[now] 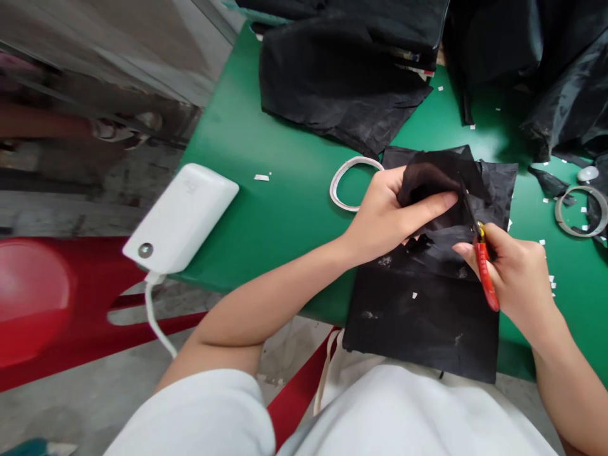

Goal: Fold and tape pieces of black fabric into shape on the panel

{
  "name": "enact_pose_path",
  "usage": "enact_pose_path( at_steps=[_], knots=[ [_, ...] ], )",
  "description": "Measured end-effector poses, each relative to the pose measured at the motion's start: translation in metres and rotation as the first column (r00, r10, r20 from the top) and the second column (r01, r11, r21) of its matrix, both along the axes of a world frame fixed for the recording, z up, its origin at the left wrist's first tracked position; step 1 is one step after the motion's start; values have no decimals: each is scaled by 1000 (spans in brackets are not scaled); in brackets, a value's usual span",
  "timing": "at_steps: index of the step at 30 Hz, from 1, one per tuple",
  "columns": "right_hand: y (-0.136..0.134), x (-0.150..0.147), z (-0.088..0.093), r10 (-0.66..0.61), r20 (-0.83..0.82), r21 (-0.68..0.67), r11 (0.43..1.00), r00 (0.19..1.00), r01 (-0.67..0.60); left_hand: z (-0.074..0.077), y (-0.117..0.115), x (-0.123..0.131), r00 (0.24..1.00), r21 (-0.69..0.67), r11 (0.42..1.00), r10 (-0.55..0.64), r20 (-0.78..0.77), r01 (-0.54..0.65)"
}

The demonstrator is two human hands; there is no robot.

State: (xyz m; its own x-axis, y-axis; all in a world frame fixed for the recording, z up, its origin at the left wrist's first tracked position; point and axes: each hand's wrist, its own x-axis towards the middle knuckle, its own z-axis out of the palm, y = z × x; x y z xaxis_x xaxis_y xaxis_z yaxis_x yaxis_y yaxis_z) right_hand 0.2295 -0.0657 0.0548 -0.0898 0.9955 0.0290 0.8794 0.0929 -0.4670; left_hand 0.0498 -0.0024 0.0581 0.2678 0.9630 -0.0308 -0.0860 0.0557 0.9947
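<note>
My left hand (392,212) is closed on a bunched piece of black cloth (430,180), thumb stretched along its front. My right hand (515,272) grips small red-handled snips (484,272), whose dark blades touch the cloth just right of my left thumb. Under both hands a flat black fabric piece (422,323) hangs over the near edge of the green table (270,190), speckled with small white scraps.
A white power bank (183,215) with a white cable lies on the table's left corner. A white loop (349,183) sits left of the cloth, a grey ring (582,212) at the right. Black fabric piles (342,76) fill the back. A red chair (57,310) stands at left.
</note>
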Motion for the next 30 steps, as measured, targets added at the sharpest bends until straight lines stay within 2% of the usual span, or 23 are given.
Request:
enact_pose_path(
  at_steps=[3, 7, 13, 17, 23, 30],
  knots=[
    [-1, -1, 0, 8, 19, 23, 1000, 1000, -8, -2, 3, -2, 1000, 89, 996, 6, -26, -4],
    [-2, 0, -1, 22, 36, 36, 999, 999, -24, -4, 5, -6, 998, 126, 992, -1, -64, 9],
    [-2, -1, 0, 30, 65, 77, 996, 997, -35, -4, 2, -5, 980, 243, 960, 168, -106, -138],
    [-1, -2, 2, 31, 47, 109, 993, 998, -36, -1, 0, -4, 962, 278, 945, 222, -160, -172],
    [0, -2, 5, 28, -2, -4, 1000, 1000, -28, 6, 0, -5, 966, 286, 948, 192, -172, -137],
    [2, -2, 8, -8, -24, -88, 996, 1000, 5, 4, 2, -6, 969, 279, 952, 177, -171, -125]
  ],
)
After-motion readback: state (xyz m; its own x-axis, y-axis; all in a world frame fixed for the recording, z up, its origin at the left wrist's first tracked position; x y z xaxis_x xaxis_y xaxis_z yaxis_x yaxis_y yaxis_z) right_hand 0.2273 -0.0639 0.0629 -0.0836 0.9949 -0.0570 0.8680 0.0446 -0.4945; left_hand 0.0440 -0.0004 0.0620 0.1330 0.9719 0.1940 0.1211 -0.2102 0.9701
